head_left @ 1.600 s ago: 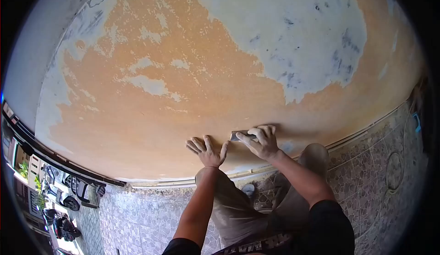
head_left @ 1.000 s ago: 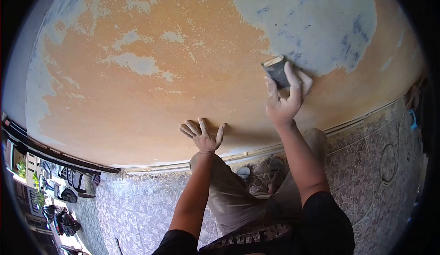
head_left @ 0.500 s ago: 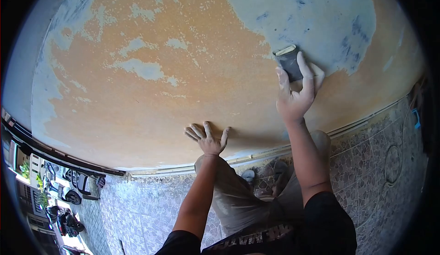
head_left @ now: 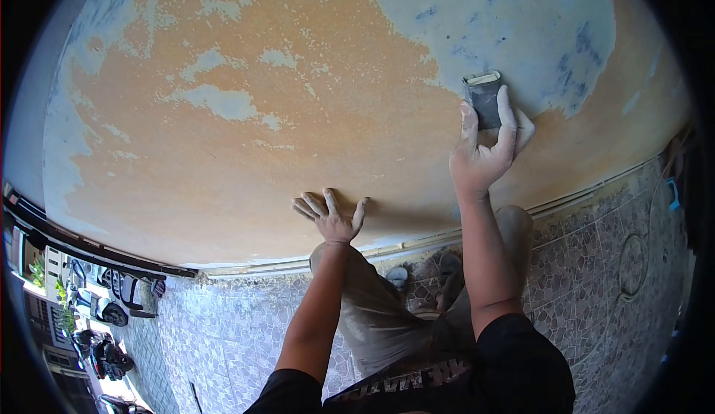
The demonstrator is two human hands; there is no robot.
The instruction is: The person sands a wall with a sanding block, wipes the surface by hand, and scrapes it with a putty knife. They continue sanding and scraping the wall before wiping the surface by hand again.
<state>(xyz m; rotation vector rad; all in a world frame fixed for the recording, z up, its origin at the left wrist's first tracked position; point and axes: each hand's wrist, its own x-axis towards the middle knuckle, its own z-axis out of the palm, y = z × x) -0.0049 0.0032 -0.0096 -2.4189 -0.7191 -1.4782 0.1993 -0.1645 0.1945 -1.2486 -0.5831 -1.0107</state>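
Observation:
A wall (head_left: 223, 153) with worn orange paint and pale grey-blue patches fills the upper view. Dusty and pale at the fingers, my right hand (head_left: 488, 142) grips a dark sanding block (head_left: 486, 105) against it, by the lower edge of the large pale patch. The block has a light-coloured top end. Lower on the wall, to the left, my left hand (head_left: 333, 217) lies with its fingers spread and holds nothing.
Below the wall runs a patterned stone-tile floor (head_left: 246, 332), with a thin pipe (head_left: 573, 199) along the wall's base. My knees and feet are near the wall. Motorcycles (head_left: 108, 354) stand at the lower left. A hose loop (head_left: 633, 265) lies at the right.
The sanding block and my right hand have shifted slightly relative to the wall, and the block is more upright. The whole view has moved a little. My left hand remains spread on the wall.

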